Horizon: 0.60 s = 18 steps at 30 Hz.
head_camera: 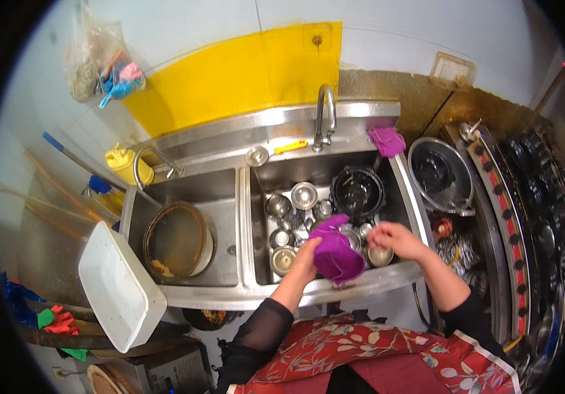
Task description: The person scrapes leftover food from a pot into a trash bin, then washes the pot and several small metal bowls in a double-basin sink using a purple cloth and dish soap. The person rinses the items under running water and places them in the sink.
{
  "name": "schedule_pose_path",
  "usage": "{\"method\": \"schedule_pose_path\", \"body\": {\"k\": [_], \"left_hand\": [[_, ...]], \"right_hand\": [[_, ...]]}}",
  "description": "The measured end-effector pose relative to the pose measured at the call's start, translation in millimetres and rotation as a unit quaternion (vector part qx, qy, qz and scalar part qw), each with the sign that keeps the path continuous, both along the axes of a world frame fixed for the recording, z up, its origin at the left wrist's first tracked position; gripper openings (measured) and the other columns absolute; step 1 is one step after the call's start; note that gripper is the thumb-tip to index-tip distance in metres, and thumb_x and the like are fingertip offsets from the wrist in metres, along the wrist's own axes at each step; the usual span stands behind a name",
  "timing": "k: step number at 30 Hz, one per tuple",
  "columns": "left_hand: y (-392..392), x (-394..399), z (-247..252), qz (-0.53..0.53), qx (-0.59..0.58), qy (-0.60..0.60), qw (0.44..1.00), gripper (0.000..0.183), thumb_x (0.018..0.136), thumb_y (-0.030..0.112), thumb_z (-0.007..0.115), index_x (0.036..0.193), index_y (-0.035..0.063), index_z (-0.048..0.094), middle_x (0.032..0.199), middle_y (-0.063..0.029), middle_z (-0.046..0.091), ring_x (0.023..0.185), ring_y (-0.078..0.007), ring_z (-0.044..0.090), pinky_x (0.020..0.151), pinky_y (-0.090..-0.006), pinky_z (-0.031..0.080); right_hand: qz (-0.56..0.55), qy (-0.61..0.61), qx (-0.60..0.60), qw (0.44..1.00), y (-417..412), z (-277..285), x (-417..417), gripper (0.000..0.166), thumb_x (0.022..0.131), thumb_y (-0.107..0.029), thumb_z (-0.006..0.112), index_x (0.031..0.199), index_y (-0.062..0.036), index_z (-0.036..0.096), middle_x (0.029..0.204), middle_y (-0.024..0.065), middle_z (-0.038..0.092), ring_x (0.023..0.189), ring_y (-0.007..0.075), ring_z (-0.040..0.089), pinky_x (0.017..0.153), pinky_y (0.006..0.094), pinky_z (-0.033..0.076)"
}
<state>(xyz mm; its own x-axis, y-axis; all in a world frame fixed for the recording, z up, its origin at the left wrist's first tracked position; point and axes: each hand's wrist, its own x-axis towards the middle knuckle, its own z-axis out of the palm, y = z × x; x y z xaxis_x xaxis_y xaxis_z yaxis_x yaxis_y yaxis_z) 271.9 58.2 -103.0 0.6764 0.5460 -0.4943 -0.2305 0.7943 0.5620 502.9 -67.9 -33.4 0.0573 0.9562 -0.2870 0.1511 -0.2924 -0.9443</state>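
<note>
My left hand [305, 261] grips a purple cloth [337, 253] above the front of the right sink basin [263, 172]. To its right, my right hand [394, 240] hangs with curled fingers over a small metal bowl [380, 257]; whether anything is between the fingers cannot be made out. Several metal lids and bowls lie in the basin, among them a round lid [304, 195] and a bowl [282, 260] at the front left. A black pot [357, 192] with some liquid inside stands at the basin's back right. The cloth hides part of the metalware.
Water runs from the left faucet [149, 167] into a large pot [206, 256] of murky liquid. A second faucet [326, 118] rises behind the right basin. A white plastic tub [115, 290] stands left, a metal basin [441, 172] right, beside the stove [501, 221]. Another purple cloth [387, 141] lies at the corner.
</note>
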Motion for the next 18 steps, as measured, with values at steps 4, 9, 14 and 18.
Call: {"method": "schedule_pose_path", "body": {"k": [4, 9, 14, 18], "left_hand": [[51.7, 21.7, 16.4, -0.027, 0.154, 0.152, 0.976, 0.038, 0.094, 0.033, 0.041, 0.114, 0.0038, 0.055, 0.109, -0.0117, 0.061, 0.097, -0.0254, 0.059, 0.086, -0.0377, 0.045], [98.5, 49.7, -4.5, -0.009, 0.646, 0.411, 0.643, 0.052, 0.095, 0.041, 0.034, 0.105, -0.0034, 0.059, 0.1, -0.0234, 0.06, 0.095, -0.0396, 0.055, 0.088, -0.041, 0.04], [134.5, 58.6, 22.4, -0.042, 0.187, 0.18, 0.965, 0.041, 0.093, 0.039, 0.04, 0.099, 0.0022, 0.057, 0.085, -0.0097, 0.062, 0.074, -0.0198, 0.06, 0.07, -0.0343, 0.049], [148.6, 69.8, 19.1, -0.103, 0.199, 0.189, 0.956, 0.028, 0.082, 0.022, 0.046, 0.101, 0.0031, 0.054, 0.09, -0.0108, 0.06, 0.081, -0.022, 0.059, 0.074, -0.0356, 0.048]], "right_hand": [[-0.041, -0.304, 0.147, 0.94, 147.6, -12.4, 61.2, 0.032, 0.082, -0.012, 0.053, 0.112, 0.0005, 0.054, 0.105, 0.0198, 0.059, 0.098, 0.0322, 0.057, 0.086, 0.035, 0.046], [-0.129, -0.462, 0.235, 0.845, 283.4, -73.1, 98.8, 0.042, 0.08, -0.006, 0.047, 0.122, -0.0009, 0.048, 0.117, 0.0227, 0.053, 0.111, 0.0376, 0.05, 0.093, 0.041, 0.042], [-0.067, -0.487, 0.137, 0.86, 299.3, -41.6, 78.4, 0.031, 0.076, -0.003, 0.048, 0.106, -0.0012, 0.057, 0.104, 0.0217, 0.059, 0.102, 0.0357, 0.056, 0.086, 0.0429, 0.046], [-0.022, -0.485, 0.18, 0.856, 271.0, -53.3, 69.1, 0.026, 0.072, -0.002, 0.05, 0.094, -0.0031, 0.064, 0.093, 0.0188, 0.063, 0.09, 0.0364, 0.06, 0.081, 0.0436, 0.048]]}}
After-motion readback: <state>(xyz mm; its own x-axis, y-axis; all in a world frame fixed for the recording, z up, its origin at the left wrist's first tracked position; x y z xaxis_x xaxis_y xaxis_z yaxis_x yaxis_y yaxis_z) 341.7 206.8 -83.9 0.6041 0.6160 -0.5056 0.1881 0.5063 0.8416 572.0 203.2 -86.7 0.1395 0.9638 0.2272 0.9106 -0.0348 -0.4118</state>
